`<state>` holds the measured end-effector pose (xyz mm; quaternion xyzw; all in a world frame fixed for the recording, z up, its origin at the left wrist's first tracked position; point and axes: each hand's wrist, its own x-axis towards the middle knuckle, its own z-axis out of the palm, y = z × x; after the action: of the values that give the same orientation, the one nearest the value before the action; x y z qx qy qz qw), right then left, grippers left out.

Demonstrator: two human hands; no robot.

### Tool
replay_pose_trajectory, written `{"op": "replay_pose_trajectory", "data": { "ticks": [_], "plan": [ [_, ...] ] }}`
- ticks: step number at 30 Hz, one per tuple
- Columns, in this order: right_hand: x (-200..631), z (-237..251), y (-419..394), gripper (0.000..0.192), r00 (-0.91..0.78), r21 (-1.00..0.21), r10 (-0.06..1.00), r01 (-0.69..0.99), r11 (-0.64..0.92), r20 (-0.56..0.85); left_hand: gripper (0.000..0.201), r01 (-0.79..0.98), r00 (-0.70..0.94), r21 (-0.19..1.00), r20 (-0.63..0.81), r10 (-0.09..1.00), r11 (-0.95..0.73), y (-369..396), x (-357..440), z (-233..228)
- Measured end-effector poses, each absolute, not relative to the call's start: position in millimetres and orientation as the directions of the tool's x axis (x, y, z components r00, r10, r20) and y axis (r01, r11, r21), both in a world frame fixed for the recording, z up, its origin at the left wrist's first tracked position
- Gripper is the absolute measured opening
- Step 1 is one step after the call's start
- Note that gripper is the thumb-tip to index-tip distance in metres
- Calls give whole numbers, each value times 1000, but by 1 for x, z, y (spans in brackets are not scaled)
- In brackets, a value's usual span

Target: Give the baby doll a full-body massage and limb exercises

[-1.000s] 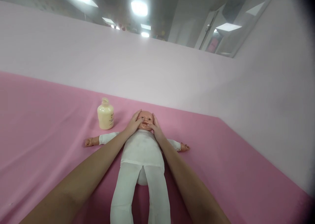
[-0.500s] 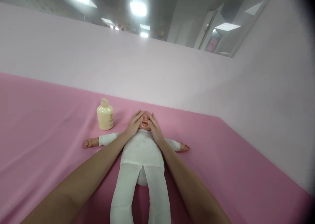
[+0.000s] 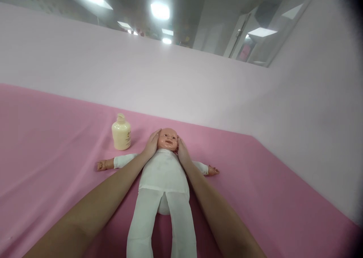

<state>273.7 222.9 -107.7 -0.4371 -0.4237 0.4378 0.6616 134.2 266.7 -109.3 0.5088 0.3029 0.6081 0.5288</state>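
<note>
Doll point(image 3: 165, 171) lies face-up at lower centre, its head point(image 3: 168, 140) between left hand point(image 3: 151, 146) and right hand point(image 3: 183, 151), both uncurled against it. Uneven pressure could twist the head; the left hand swinging outward might tip the bottle point(image 3: 121, 135), left of centre.

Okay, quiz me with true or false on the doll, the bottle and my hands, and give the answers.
1. The doll lies on its back. True.
2. The left hand and right hand are at opposite sides of its head. True.
3. The hands cover the doll's eyes. False: both eyes show.
4. The yellow bottle stands upright. True.
5. The yellow bottle is on the right-hand side of the doll. False: it is on the left-hand side.
</note>
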Motion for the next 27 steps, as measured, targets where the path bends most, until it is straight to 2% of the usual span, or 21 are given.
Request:
{"op": "replay_pose_trajectory", "data": {
  "ticks": [7,12,18,21,23,27],
  "plan": [
    [273,-99,213,57,232,-964,962,-188,191,145,30,-351,54,922,195,979,-164,265,133,-102],
    [272,-92,206,55,248,-970,963,-189,153,104,30,-316,42,923,244,969,-219,263,131,-99],
    [276,-89,204,60,279,-975,936,13,222,217,49,-85,97,930,364,926,-356,264,122,-103],
    [277,-90,204,63,278,-983,945,-18,184,172,56,-35,142,930,367,919,-366,263,122,-104],
    [278,-91,205,61,247,-985,958,-54,164,146,55,-37,149,932,363,920,-362,263,123,-104],
    [277,-94,206,58,255,-978,948,-37,204,188,48,-142,119,944,315,942,-298,265,126,-103]
  ]
}}
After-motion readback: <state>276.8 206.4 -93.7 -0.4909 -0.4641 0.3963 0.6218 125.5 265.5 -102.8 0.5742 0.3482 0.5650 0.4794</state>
